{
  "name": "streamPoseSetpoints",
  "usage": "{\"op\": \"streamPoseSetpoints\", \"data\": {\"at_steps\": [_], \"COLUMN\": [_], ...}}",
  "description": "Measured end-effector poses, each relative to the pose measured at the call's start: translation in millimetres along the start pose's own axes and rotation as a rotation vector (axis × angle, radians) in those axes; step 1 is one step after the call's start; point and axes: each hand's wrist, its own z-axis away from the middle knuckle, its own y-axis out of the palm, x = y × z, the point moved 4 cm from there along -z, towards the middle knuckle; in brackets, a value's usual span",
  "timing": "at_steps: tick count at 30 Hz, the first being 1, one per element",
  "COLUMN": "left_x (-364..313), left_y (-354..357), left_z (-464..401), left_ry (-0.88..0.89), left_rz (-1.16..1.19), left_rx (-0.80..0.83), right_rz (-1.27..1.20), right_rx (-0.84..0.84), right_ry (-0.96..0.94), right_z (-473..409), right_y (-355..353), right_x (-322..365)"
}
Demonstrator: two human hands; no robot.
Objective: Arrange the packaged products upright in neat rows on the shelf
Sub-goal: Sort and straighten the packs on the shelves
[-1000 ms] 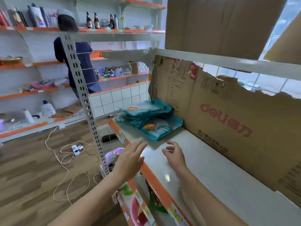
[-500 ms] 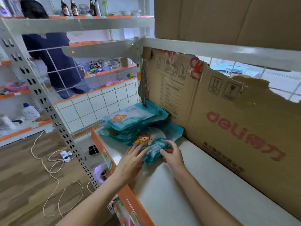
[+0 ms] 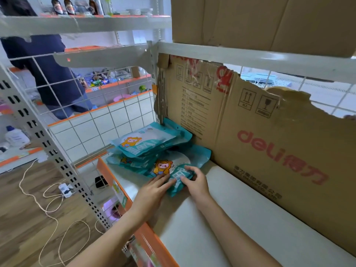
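Observation:
Several teal packets with a cartoon figure lie flat in a loose pile (image 3: pixel 146 145) at the far left corner of the white shelf (image 3: pixel 240 218). The nearest packet (image 3: pixel 173 166) lies at the pile's front. My left hand (image 3: pixel 152 191) rests on its near left edge with straight fingers. My right hand (image 3: pixel 194 182) grips the packet's near end, fingers curled over it.
A torn brown cardboard sheet (image 3: pixel 269 132) lines the shelf's back. A wire grid panel (image 3: pixel 86 112) closes the left end. A person in dark clothes (image 3: pixel 48 74) stands beyond it. A cord and power strip (image 3: pixel 65 189) lie on the wooden floor. The shelf has an orange front edge (image 3: pixel 150 239).
Both hands have moved forward from the bare shelf front to the nearest teal packet. My right hand's fingers have closed over its end, and the view has moved closer to the pile.

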Motion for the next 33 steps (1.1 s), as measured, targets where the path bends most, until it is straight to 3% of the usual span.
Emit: {"op": "streamPoseSetpoints", "data": {"at_steps": [5,11,17,22,28,33], "left_x": [-18.6,-30.6,-31.5,-46.8,-78.4,-119.6], "left_y": [-9.4,-21.4,-22.3,-21.9,-31.7,-50.5], "left_z": [6.0,15.7,16.0,13.0,21.0,43.1], "left_ry": [0.162,0.195,0.017,-0.195,-0.39,-0.403], "left_rz": [0.066,0.062,0.215,0.52,1.055,1.264], "left_rx": [0.016,0.003,0.076,0.176,0.276,0.378], "right_rz": [-0.083,-0.093,-0.074,-0.143,-0.179,-0.228], "right_rx": [-0.089,-0.205,-0.284,-0.325,-0.292,-0.284], "right_ry": [0.044,0.108,0.122,0.1,0.014,-0.014], "right_z": [18.7,46.7,89.9,133.2,194.6,249.7], "right_y": [-21.4,-64.3,-97.5,-125.9,-153.5,-170.8], "right_x": [2.4,1.3,-5.7,-4.2,8.8,2.5]}}
